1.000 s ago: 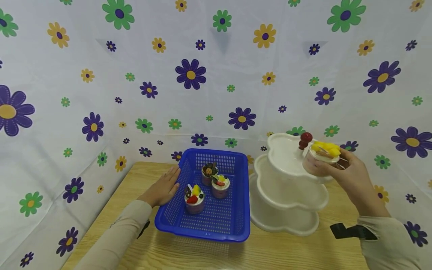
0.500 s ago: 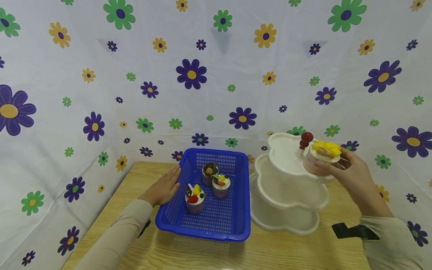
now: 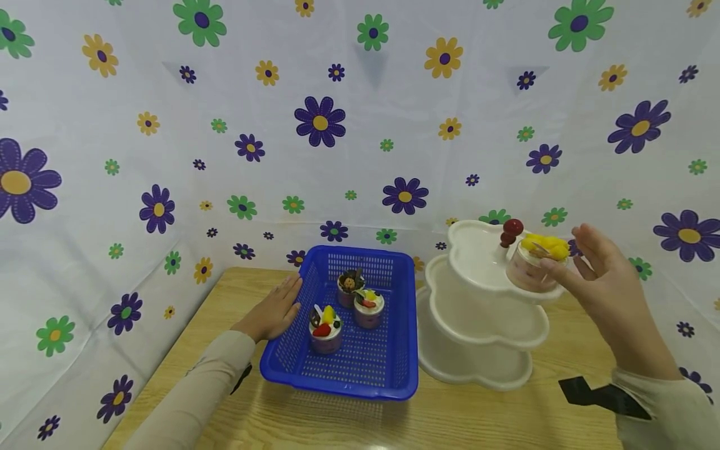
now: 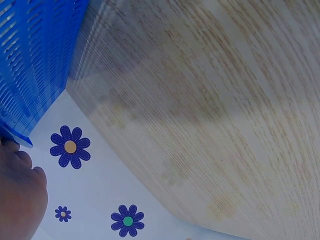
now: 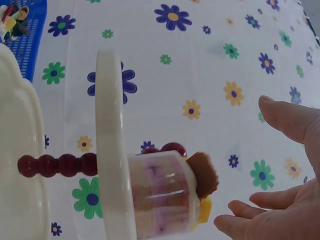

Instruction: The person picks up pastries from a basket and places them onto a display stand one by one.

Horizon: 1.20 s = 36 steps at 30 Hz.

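A dessert cup topped with yellow fruit pieces [image 3: 531, 274] stands upright on the top tier [image 3: 475, 256] of a white three-tier stand, beside its red beaded knob [image 3: 510, 231]. My right hand [image 3: 613, 294] is just right of the cup, fingers spread and holding nothing. In the right wrist view a gap shows between the fingertips [image 5: 225, 223] and the cup [image 5: 165, 197]. My left hand [image 3: 271, 314] rests with straight fingers against the left rim of a blue plastic basket [image 3: 374, 372]. Inside it are a strawberry-topped cup [image 3: 326, 335], another fruit cup [image 3: 369, 312] and a chocolate-topped cup [image 3: 344, 294].
The stand's middle tier [image 3: 478, 319] and bottom tier [image 3: 472, 369] sit to the right of the basket. Everything is on a wood-grain table [image 3: 450, 419]. A white flower-print cloth [image 3: 236, 75] rises behind and at the sides.
My right hand has let go of the yellow-topped dessert cup and drawn back to the right, its fingers opening. The cup stays on the top tier. My left hand has not moved.
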Motion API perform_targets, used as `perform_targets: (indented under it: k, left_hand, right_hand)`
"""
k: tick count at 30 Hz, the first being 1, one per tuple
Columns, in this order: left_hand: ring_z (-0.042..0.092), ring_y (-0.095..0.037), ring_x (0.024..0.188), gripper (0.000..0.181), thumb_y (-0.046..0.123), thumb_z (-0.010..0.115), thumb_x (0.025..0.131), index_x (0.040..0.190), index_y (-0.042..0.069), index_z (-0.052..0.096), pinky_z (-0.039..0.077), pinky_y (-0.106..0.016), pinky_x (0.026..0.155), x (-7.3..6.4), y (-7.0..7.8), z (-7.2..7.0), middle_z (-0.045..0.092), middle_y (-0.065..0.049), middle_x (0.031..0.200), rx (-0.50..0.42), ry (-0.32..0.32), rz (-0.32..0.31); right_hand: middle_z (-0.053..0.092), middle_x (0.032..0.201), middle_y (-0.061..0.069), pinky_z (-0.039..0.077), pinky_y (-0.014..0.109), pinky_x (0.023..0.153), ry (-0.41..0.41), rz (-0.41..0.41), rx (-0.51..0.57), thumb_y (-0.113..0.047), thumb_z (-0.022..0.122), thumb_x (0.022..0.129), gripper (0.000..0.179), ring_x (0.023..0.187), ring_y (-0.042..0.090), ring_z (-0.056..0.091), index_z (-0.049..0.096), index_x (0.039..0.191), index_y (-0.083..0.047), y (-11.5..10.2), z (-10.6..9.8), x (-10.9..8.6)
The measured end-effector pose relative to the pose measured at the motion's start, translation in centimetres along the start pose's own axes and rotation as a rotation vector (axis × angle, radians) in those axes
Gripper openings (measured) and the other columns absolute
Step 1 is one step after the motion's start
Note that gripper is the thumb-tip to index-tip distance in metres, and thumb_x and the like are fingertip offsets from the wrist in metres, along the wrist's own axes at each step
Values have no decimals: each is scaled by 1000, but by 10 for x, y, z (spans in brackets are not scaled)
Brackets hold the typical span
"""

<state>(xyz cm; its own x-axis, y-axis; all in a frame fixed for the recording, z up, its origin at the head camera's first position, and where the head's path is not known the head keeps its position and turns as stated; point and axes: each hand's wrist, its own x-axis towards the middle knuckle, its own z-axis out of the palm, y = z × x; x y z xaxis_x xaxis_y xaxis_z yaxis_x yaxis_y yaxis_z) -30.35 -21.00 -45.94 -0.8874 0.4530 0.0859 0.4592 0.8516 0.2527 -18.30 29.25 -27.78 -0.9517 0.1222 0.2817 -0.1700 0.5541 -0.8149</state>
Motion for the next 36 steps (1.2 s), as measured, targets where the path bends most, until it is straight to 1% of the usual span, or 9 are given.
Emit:
perform_targets:
  k: [5, 9, 11, 13, 19, 23, 28, 32, 36]
  left_hand:
    - [11, -37, 146, 57, 25, 32, 104, 152, -2, 16, 14, -54, 117, -1, 0, 1, 13, -18, 159, -1, -1, -9]
    - [10, -37, 146, 57, 25, 31, 103, 152, -3, 15, 14, -54, 116, -2, 0, 1, 14, -18, 159, -5, -1, -9]
    - [11, -37, 146, 57, 25, 31, 103, 152, -3, 15, 14, -54, 116, -2, 0, 0, 14, -18, 159, -5, 0, -8]
    - [11, -37, 146, 58, 25, 31, 103, 151, -3, 15, 15, -54, 116, -3, 1, 0, 14, -18, 159, -3, 3, -7]
    - [10, -36, 146, 58, 25, 30, 104, 152, -2, 15, 14, -54, 117, -4, 2, -2, 13, -17, 159, -3, -8, -10]
    - [10, -36, 146, 57, 25, 30, 104, 152, -2, 15, 13, -54, 117, -4, 2, -1, 12, -18, 159, -10, -11, -11]
    - [11, -36, 146, 57, 24, 32, 104, 152, -2, 16, 14, -54, 116, -3, 1, 1, 14, -18, 159, -7, 1, -4]
    - [11, -36, 146, 57, 24, 31, 104, 152, -2, 16, 14, -54, 117, -2, 0, 1, 13, -18, 159, -4, 1, 1]
    - [11, -38, 145, 57, 23, 32, 103, 151, -4, 16, 15, -55, 116, -2, 1, -1, 14, -19, 158, -5, 8, 4]
  right_hand:
    - [9, 161, -2, 34, 14, 99, -6, -63, 3, -26, 67, 91, 87, 146, 29, 16, 8, 156, -22, -23, 12, -9]
    - [16, 160, 1, 41, 11, 91, -78, -140, 55, -21, 69, 90, 85, 141, 37, 27, 14, 155, -21, -39, 32, -14]
    - [20, 159, 7, 42, 12, 93, -126, -190, 79, -18, 70, 89, 84, 139, 39, 30, 18, 155, -17, -45, 46, -14]
    - [23, 158, 11, 40, 21, 100, -174, -232, 91, -17, 71, 87, 83, 139, 39, 30, 21, 153, -13, -48, 63, -13]
    - [29, 155, 14, 32, 46, 110, -325, -291, 78, -24, 74, 85, 82, 142, 35, 28, 27, 150, -5, -47, 127, -5]
    - [28, 156, 13, 30, 48, 112, -452, -302, 118, -30, 75, 84, 86, 142, 35, 28, 26, 151, -7, -48, 167, 5]
    - [30, 155, 7, 34, 47, 110, -623, -319, 73, -40, 75, 82, 90, 140, 33, 33, 26, 152, -15, -40, 212, 23]
    - [32, 154, 10, 31, 49, 112, -744, -330, 65, -41, 75, 81, 90, 141, 29, 32, 29, 151, -8, -27, 245, 36]
    - [33, 154, 11, 30, 51, 112, -823, -281, 70, -36, 75, 82, 87, 140, 30, 32, 29, 150, -5, -17, 271, 44]
